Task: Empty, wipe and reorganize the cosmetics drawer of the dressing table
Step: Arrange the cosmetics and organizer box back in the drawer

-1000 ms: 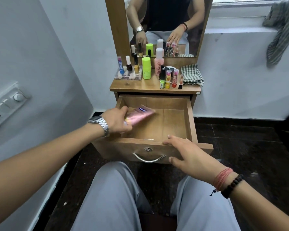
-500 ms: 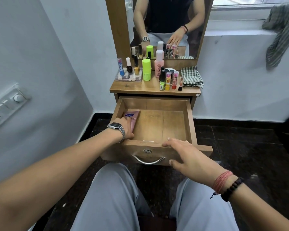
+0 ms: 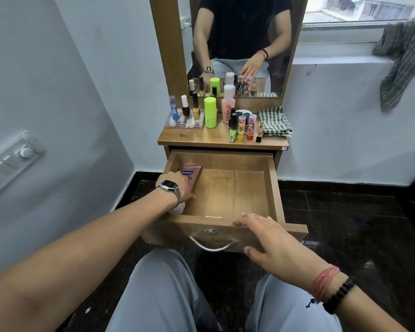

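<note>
The drawer (image 3: pixel 271 188) of the dressing table stands pulled fully out, and its wooden floor is bare but for one thing: a pink Vaseline tube (image 3: pixel 190 174), lying along the left wall at about 9 o'clock of the drawer, its crimped end toward the back. The left hand (image 3: pixel 181 188) rests on top of the tube with fingers curled down over it; whether it grips the tube or only presses it flat against the drawer floor cannot be told from this angle. The right hand (image 3: pixel 271 238) lies on the drawer's front edge at about 5 o'clock, fingers straight and relaxed, holding nothing, apparently steadying the drawer.

Judging by this, the emptying is done and the wiping probably too: a folded checked cloth (image 3: pixel 274 122) sits at the right end of the counter (image 3: pixel 201 138), at 3 o'clock of the cosmetics. The reorganizing looks to have only just begun, with the tube as the first item in the drawer.

Almost everything is left to put away. On the counter, at 12 o'clock of the drawer, stand a clear organizer tray (image 3: pixel 185 121) holding small nail polish bottles, a neon green stick container (image 3: pixel 210 112), a pink bottle (image 3: pixel 228 104), a cluster of lip balm sticks (image 3: pixel 243 128) and a small lipstick (image 3: pixel 260 131), with a round compact partly hidden behind them. These would need to go into the drawer in some order, and the drawer then be pushed in.
</note>
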